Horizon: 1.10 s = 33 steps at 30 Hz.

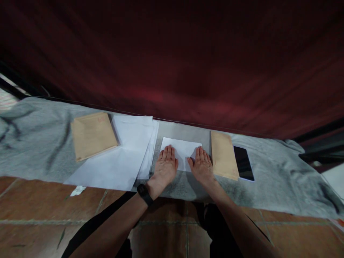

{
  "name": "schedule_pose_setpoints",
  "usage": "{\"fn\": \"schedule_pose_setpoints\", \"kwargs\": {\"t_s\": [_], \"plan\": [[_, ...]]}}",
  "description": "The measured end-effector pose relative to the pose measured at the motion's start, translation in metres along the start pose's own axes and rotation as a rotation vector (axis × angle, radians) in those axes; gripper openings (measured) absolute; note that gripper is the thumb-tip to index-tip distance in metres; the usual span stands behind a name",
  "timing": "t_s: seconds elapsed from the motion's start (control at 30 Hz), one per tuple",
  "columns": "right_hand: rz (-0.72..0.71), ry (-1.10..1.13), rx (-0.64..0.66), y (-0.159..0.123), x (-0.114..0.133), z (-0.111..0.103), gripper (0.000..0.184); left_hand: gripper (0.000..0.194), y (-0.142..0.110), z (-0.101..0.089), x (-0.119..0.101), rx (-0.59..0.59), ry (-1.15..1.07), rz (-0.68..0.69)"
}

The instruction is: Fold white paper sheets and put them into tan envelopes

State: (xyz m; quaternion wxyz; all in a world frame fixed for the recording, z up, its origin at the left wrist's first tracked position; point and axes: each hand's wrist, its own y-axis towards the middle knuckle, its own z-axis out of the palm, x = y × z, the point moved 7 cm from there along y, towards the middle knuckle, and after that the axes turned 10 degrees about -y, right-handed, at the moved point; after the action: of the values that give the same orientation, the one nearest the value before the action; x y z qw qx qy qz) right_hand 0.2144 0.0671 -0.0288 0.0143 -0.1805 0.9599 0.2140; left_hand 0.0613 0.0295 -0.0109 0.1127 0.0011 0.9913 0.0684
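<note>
A small white sheet of paper [181,152], probably folded, lies on the grey cloth in front of me. My left hand [166,165] rests flat on its left part, fingers stretched out and pointing away from me. On the right part lies my right hand [201,165], also flat, with the thumb held off from the fingers. Between the two hands the middle of the paper shows. Just right of my right hand is a brown envelope [224,154], apart from the paper. Left of my left hand lie several larger white sheets [120,161], overlapping.
A stack of brown envelopes [92,134] sits partly on the large sheets at the left. A dark-screened phone [243,163] lies beside the right envelope. Grey cloth [279,179] covers the narrow surface. Behind hangs a dark red curtain [182,71]; below is a tiled floor [40,211] with a paper scrap [78,190].
</note>
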Motion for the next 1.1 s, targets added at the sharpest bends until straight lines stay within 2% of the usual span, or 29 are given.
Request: {"fn": "schedule_pose_setpoints", "kwargs": {"t_s": [0.3, 0.53, 0.77, 0.97, 1.1], "plan": [[0.039, -0.019, 0.094, 0.005, 0.002, -0.004, 0.063, 0.051, 0.018, 0.011, -0.026, 0.038, -0.174, 0.215], [0.05, -0.026, 0.131, 0.01, 0.003, -0.005, 0.062, 0.053, 0.032, 0.022, -0.019, -0.006, -0.154, 0.161], [0.035, 0.053, 0.063, 0.017, 0.004, -0.006, 0.054, 0.055, 0.038, 0.026, -0.009, -0.074, -0.094, 0.098], [-0.152, 0.243, 0.108, 0.032, 0.035, -0.005, 0.051, 0.056, 0.038, 0.031, -0.008, -0.047, -0.071, 0.119], [-0.161, 0.291, 0.133, 0.036, 0.048, -0.003, 0.052, 0.061, 0.038, 0.03, -0.007, -0.067, -0.072, 0.138]]}}
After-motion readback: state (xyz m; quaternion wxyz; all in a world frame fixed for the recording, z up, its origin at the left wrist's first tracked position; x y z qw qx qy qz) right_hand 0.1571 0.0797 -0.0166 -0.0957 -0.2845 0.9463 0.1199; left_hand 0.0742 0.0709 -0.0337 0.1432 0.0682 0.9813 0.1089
